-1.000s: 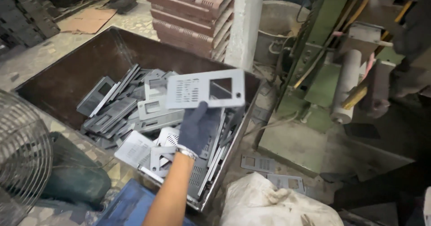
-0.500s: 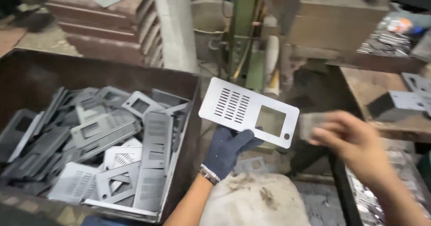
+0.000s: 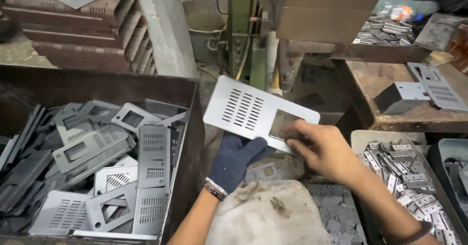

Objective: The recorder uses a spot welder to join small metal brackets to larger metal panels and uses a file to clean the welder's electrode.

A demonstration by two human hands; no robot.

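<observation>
Gloved left hand (image 3: 237,158) gripping the metal plate (image 3: 258,112) from below. At 3 o'clock, bare right hand (image 3: 325,149) pinching the plate's window edge.

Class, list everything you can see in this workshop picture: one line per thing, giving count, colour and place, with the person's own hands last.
Flat grey metal plate with slots and a rectangular window: one, centre, held up.
Dark rusty metal bin: one, left.
Grey slotted metal plates in the bin: many, loosely piled.
Stack of brown metal sheets: one, upper left.
Green press machine: one, top centre.
Brown worn workbench: one, right.
Tray of small grey metal hinges: one, lower right.
Off-white cloth sack: one, bottom centre.
Left hand: dark blue glove, gripping the plate's lower edge.
Right hand: bare, touching the plate's window.
</observation>
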